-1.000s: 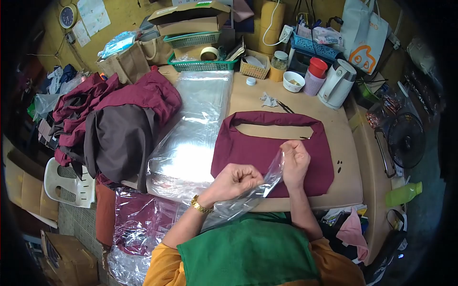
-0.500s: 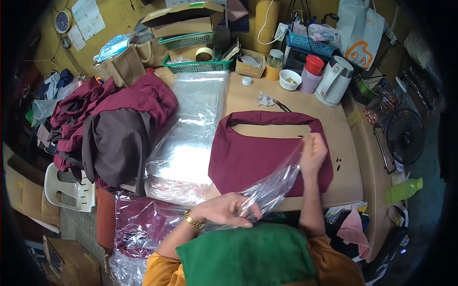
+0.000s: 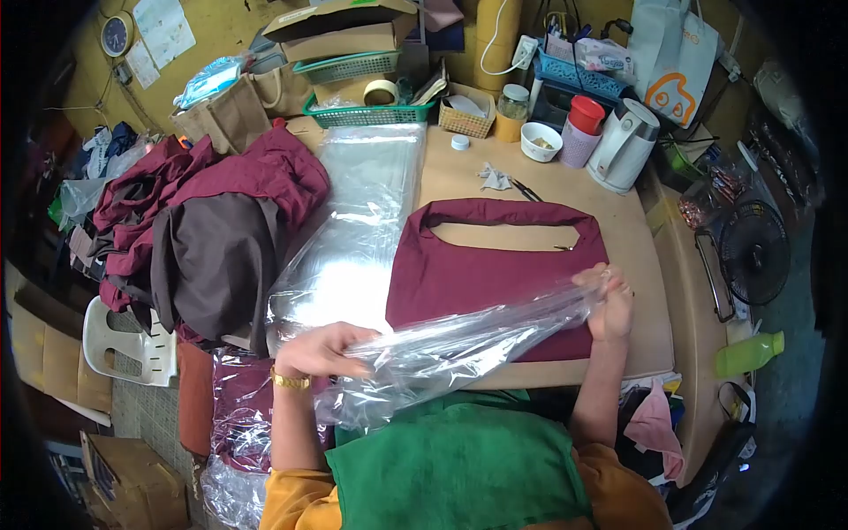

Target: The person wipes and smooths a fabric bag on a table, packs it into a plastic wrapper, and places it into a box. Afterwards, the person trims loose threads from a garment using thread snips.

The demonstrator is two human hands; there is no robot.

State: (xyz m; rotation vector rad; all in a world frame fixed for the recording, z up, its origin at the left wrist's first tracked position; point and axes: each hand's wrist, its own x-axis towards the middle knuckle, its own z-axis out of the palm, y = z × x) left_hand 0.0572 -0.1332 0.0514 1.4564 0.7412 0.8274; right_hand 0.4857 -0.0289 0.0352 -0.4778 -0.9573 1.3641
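Now the clear plastic bag [image 3: 468, 349] stretches much longer between the hands than half a second ago: the left hand [image 3: 325, 350] has moved out to the left, and the right hand [image 3: 609, 305] has shifted slightly right and towards the body. The right hand pinches one end of the film in its bent fingers; the left has its fingers extended at the other end, though I can't tell whether they grip the film or sit inside it. That leaves the film drawn out, creased but less bunched, across the near part of the maroon cloth bag [image 3: 495, 283]. The cloth bag still lies flat on the table [image 3: 640, 327], outside the plastic, its handle loop pointing away from the person.
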